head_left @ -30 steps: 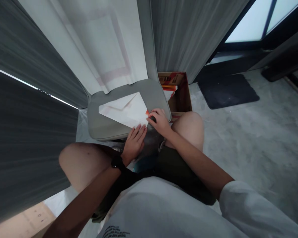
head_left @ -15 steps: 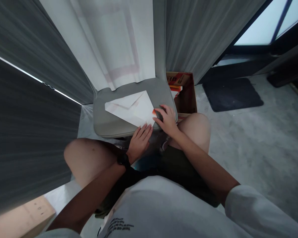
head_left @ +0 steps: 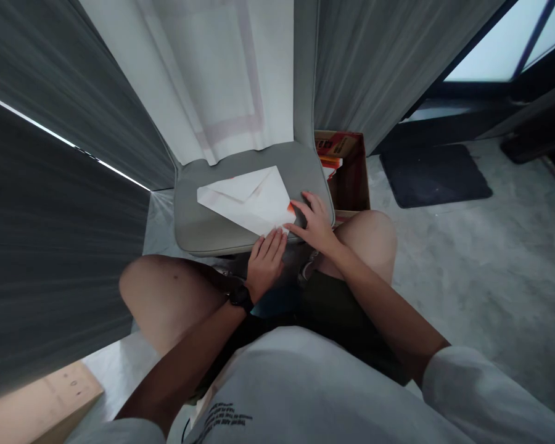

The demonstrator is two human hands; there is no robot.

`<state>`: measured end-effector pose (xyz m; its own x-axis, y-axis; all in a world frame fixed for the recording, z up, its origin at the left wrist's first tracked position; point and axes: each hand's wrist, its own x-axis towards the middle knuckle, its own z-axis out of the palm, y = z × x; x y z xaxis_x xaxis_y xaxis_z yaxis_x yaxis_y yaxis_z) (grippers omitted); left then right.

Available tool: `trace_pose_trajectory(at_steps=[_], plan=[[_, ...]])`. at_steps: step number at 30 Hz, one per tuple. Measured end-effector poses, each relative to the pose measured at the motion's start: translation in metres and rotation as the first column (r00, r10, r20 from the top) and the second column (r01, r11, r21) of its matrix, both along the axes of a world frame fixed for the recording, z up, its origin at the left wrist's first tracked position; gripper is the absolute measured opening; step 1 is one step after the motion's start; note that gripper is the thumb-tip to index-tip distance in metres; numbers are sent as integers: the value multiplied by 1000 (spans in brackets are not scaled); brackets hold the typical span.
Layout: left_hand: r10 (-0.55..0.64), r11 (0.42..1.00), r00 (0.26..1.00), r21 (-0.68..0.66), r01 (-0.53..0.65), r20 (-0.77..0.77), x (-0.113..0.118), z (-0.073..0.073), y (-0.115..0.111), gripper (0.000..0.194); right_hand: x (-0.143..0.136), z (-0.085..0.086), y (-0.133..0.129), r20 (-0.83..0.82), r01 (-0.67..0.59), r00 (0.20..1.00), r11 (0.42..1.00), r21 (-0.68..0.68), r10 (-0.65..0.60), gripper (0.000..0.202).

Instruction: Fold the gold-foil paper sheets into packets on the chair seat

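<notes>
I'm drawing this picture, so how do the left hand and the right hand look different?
The left hand has its fingers close together, while the right hand spreads its fingers apart. A black watch is on the left hand's wrist; the right hand's wrist shows none. Both hands are at the folded white paper.

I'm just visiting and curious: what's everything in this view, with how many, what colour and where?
Folded paper: 1, white with orange tip, on chair seat
Chair: 1, grey, centre
Cloth: 1, white, over chair back
Cardboard box: 1, brown and red, right of chair
Papers: several, orange and white, inside box
Mat: 1, dark, on floor
Curtains: several, grey, both sides
Wooden object: 1, tan, lower left
Watch: 1, black, left wrist
Left hand: 1, paper's near edge
Right hand: 1, paper's orange tip
</notes>
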<state>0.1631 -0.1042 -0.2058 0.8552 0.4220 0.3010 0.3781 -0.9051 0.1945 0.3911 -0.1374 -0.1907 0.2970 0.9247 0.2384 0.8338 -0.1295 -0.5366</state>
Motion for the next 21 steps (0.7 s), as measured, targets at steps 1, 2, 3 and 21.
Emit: trace_pose_trajectory(at_steps=[1,2,3,21], plan=[[2,1000,1000,20,-2,-4,0,1,0,70,0,-1,0,7,-2,1000,1000,-11,2,73],[7,999,1000,40,-7,-4,0,2,-1,69,0,-1,1,12,1,1000,1000,-23,0,78],[11,998,1000,57,-11,0,0,2,-2,69,1,-2,1,15,5,1000,999,-36,-4,82],[-7,1000,1000,-23,7,-6,-6,-5,5,70,16,-1,7,46,17,999,1000,-25,-16,61]])
